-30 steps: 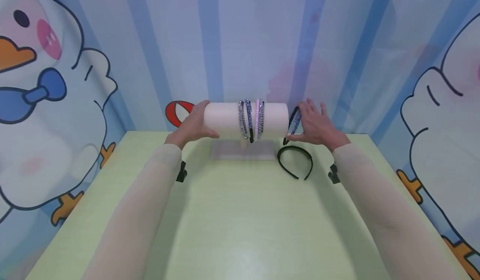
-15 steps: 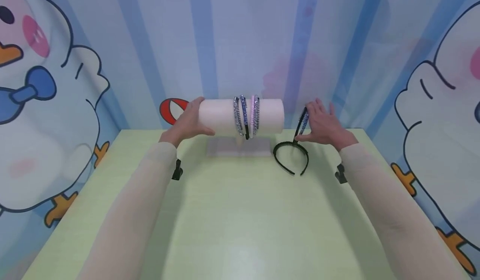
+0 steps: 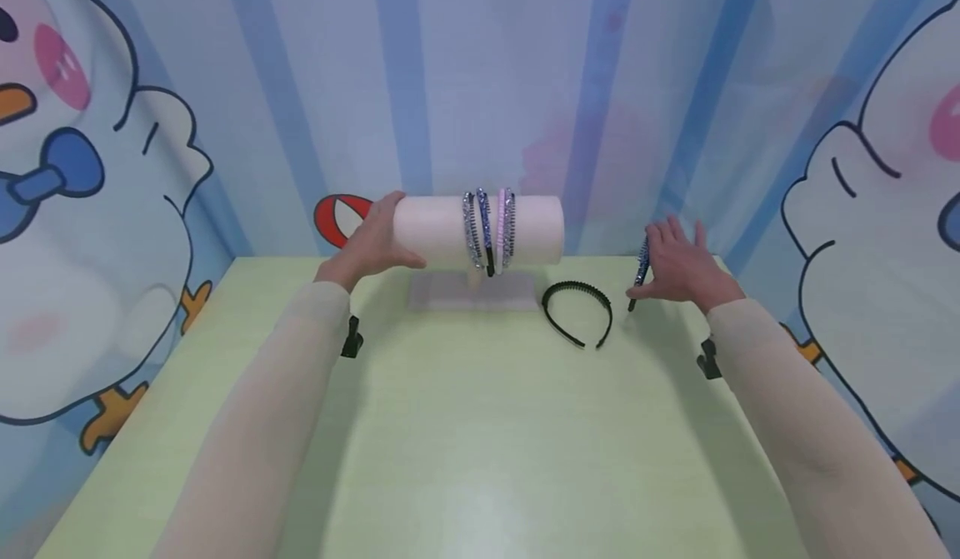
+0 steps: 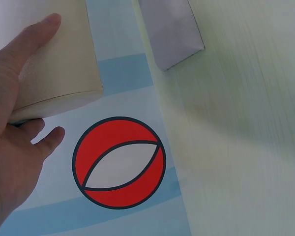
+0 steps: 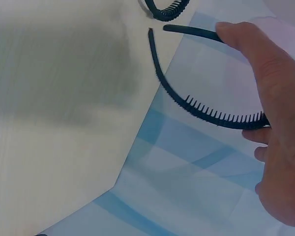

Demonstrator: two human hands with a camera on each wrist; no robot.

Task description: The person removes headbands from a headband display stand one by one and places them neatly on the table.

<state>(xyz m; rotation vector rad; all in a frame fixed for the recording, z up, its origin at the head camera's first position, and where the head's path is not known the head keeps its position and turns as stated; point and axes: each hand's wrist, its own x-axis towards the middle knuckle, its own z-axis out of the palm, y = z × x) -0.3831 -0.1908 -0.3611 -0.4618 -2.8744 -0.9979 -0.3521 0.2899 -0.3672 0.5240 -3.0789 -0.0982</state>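
Note:
A white padded roll (image 3: 431, 230) lies level on top of a headband display stand with a pale flat base (image 3: 438, 294). Several glittery headbands (image 3: 487, 226) in silver, blue and pink circle its middle. My left hand (image 3: 369, 244) grips the roll's left end, thumb across the front; in the left wrist view the thumb lies along the roll (image 4: 64, 64). Off to the right, my right hand (image 3: 681, 266) pinches a toothed headband (image 5: 206, 116) with blue glitter outside, its two tips pointing away from the palm. Between stand and right hand, a black toothed headband (image 3: 577, 286) lies on the table.
The pale green table (image 3: 480, 426) ends at the back against a blue striped backdrop (image 3: 495, 67) printed with cartoon ducks. A red and white ball shape (image 4: 119, 130) is printed on it behind my left hand.
My right hand has carried the glittery headband rightward, from beside the roll's right end to past the black headband. The left hand stays on the roll. The head view has shifted slightly.

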